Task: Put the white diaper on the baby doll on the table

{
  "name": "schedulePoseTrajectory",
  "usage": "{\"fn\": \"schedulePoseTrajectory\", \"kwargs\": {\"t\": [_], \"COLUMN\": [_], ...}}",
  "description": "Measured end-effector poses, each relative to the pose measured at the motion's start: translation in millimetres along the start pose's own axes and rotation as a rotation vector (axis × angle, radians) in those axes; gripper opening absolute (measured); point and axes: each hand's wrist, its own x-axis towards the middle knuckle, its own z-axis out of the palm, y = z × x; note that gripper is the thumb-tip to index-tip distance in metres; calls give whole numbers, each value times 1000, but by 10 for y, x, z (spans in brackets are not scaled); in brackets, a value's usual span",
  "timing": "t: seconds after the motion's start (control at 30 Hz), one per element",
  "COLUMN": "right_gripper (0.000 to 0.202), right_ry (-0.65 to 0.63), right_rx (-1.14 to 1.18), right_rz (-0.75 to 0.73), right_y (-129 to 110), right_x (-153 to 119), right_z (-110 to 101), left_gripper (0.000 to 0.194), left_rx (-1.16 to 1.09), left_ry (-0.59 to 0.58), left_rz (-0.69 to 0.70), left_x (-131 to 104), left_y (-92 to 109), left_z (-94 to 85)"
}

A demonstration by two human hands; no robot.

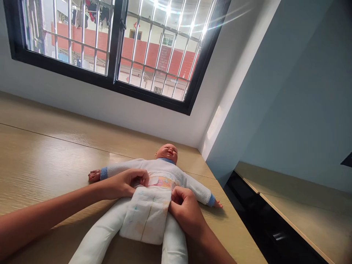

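Observation:
A baby doll [167, 169] in a white fleece top with blue cuffs lies on its back, arms spread and white legs toward me. Between its legs and over its lower belly is a white diaper [148, 216] with faint prints and a yellow line down the middle. My left hand [129, 183] pinches the diaper's waist edge on the left, fingers curled. On the opposite side, my right hand [185, 207] is closed at the diaper's other upper corner. A colourful printed waist strip [166, 182] shows between my hands.
The doll lies on a light wooden tabletop [49, 157] whose right edge runs close by its hand. Behind stands a barred window [115, 47] in a dark frame. A lower wooden surface [299, 205] lies right, beyond a dark gap.

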Motion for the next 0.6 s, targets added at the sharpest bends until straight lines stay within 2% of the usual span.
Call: {"fn": "schedulePoseTrajectory", "kwargs": {"t": [0.17, 0.33, 0.4, 0.5, 0.6], "right_gripper": [24, 23, 22, 19, 17], "right_ry": [27, 92, 62, -1, 35], "right_rx": [-78, -223, -190, -59, 98], "right_rz": [0, -30, -41, -29, 35], "right_y": [4, 20, 45, 91, 111], "right_x": [14, 42, 56, 77, 88], "right_z": [5, -21, -50, -116, -178], "left_gripper": [7, 12, 13, 13, 22], "left_rx": [200, 382, 354, 183, 29], "left_ry": [105, 234, 204, 119, 92], "left_rz": [66, 109, 122, 103, 36], "left_x": [36, 66, 49, 6, -29], "left_y": [12, 38, 85, 144, 170], "left_z": [175, 321, 323, 257, 178]}}
